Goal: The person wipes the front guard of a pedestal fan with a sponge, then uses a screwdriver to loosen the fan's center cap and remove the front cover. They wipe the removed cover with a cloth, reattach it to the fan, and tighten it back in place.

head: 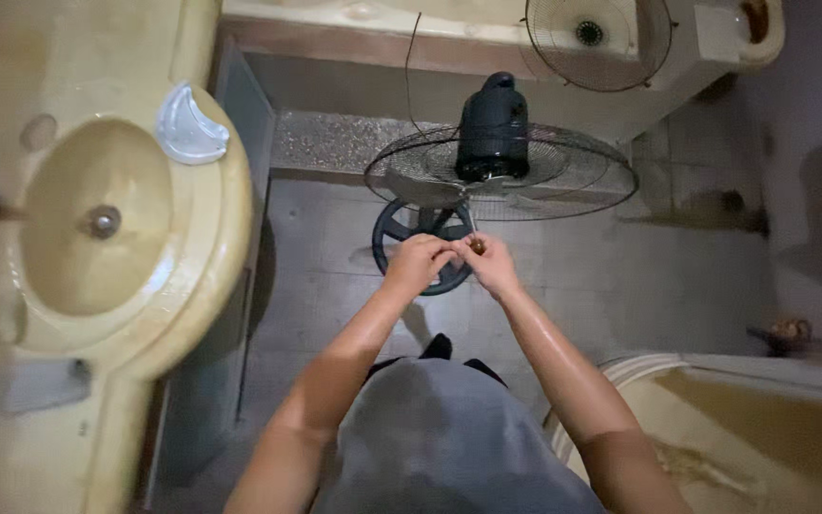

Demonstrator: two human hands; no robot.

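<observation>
A standing fan [493, 133] with a dark motor housing and a wire rear grille [563, 176] stands on the tiled floor, its round dark base [401, 228] below. My left hand [418, 262] and my right hand [492, 262] meet just in front of the grille's lower rim. A small brown round part [478, 247] is pinched in my right fingers. My left fingers are curled right beside it; whether they touch it is unclear.
A cream washbasin [192, 286] with a metal drain fills the left; a clear soap dish [188, 126] sits on its rim. A loose wire fan grille [592, 43] lies on the ledge at the back. A cream basin edge [715, 371] is at lower right.
</observation>
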